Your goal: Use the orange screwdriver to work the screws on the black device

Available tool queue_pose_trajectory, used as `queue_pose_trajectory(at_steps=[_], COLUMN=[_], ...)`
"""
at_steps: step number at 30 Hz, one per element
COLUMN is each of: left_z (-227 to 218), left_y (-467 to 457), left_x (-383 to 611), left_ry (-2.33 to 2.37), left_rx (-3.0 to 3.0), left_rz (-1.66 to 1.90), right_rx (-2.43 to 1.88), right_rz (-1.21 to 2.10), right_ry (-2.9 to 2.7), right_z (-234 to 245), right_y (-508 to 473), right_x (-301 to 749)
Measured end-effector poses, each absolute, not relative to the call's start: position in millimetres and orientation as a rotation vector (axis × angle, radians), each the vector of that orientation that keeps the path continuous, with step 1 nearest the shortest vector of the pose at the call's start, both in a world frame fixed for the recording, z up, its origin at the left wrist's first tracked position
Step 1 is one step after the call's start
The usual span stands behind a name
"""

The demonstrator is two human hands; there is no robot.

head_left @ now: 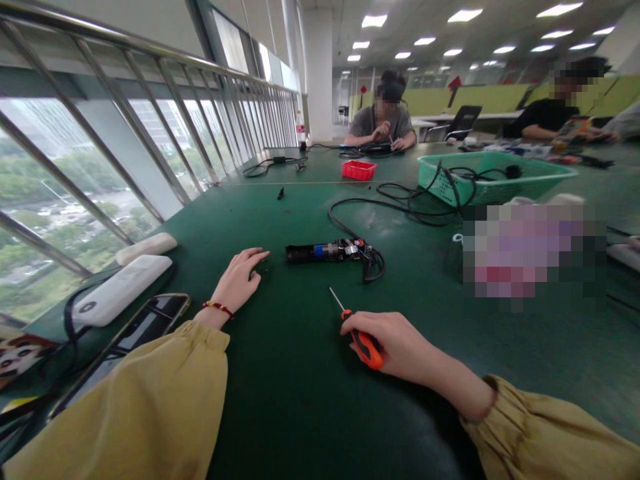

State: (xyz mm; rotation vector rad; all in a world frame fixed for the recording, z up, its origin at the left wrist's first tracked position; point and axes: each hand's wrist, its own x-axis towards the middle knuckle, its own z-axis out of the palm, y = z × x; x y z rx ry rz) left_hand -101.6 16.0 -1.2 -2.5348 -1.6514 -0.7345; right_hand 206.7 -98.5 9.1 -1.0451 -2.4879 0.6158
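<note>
We clamp our right hand point(400, 347) on the orange-handled screwdriver point(361, 340); left hand point(241, 279), fingers loosely together, rests beside the black opened cylindrical device point(330, 252) mid-tabletop

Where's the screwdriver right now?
In the head view the screwdriver is low and centre-right on the green table, gripped in the right hand, tip pointing up-left toward the opened black device just beyond it.

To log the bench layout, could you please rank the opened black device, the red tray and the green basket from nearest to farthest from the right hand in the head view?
Measured from the right hand, which holds an orange screwdriver:
1. Opened black device, just ahead, slightly left.
2. Green basket, farther ahead, to the right.
3. Red tray, farthest, straight ahead up the table.
</note>
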Motion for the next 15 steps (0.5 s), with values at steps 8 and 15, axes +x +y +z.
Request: queue_pose_trajectory(at_steps=[8,15], left_z=[5.6,9.4], left_y=[-13.3,-50.3], left_x=[-91.1,-44.1], left_ry=[-1.611,-1.511], left_rx=[-2.503,-2.432], left_rz=[-0.324,-0.199], right_rx=[-1.041,-1.04], right_rz=[0.597,0.455], right_ry=[-2.496,-2.242], right_z=[6.2,11.6], right_y=[-98.3,-100.8], right_x=[207.6,205.4])
